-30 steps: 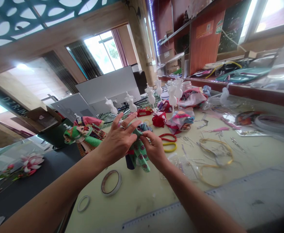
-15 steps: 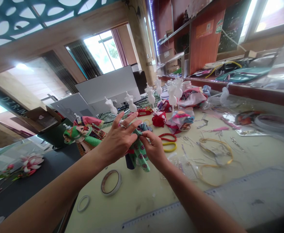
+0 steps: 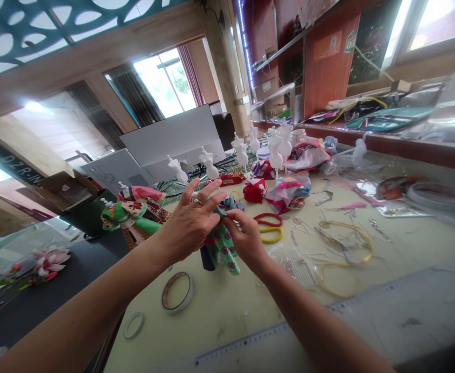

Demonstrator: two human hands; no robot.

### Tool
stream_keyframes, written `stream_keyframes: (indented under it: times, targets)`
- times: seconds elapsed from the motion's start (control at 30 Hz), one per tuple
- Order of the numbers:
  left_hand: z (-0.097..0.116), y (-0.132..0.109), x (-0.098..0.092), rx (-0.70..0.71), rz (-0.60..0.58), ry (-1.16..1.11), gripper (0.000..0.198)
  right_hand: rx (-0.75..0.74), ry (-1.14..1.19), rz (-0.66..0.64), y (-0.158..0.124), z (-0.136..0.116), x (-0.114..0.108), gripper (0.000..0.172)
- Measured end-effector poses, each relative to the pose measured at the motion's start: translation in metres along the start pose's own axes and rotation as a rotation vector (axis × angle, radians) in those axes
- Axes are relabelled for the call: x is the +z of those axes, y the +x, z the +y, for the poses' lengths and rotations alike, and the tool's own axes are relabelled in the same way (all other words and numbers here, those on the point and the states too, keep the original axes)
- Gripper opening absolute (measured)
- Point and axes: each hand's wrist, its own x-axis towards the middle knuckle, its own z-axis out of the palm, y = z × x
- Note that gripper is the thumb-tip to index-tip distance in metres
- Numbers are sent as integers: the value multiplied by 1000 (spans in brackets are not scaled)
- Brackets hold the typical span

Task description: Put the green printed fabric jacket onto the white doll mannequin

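Both hands meet over the table's middle on a small green doll garment (image 3: 225, 247) with dark flower prints, which hangs below my fingers beside a dark blue piece of cloth. My left hand (image 3: 192, 223), with a ring on one finger, pinches the garment's upper edge between thumb and finger while its other fingers are raised. From the right, my right hand (image 3: 245, 235) pinches the same edge with thumb and forefinger. The garment's upper part is mostly hidden behind my fingers. Left of my hands stand two dressed mini mannequins, one in a green doll outfit (image 3: 134, 215).
Several bare white mini mannequins (image 3: 275, 150) stand behind my hands near bundled fabric (image 3: 289, 194). Red-and-yellow-handled scissors (image 3: 271, 235) lie to the right, with a yellow cord (image 3: 367, 243). Tape rolls (image 3: 190, 298) and a clear ruler (image 3: 246, 342) lie nearer me.
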Motion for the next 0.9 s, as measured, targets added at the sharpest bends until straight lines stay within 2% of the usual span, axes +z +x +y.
stream_keyframes:
  times: [0.3,0.47,0.7,0.9]
  targets:
    - [0,0,1,-17,5,-50,23,16,-8,-8,-1,-1,0,12]
    - [0,-1,2,11,7,1,22,21,1,-7,0,-5,-1,13]
    - [-2,-1,2,3,23,18,21,3,19,-35,-2,-8,-4,4]
    - [-1,0,3,-8,26,-16,22,9,6,21,-2,-3,1,4]
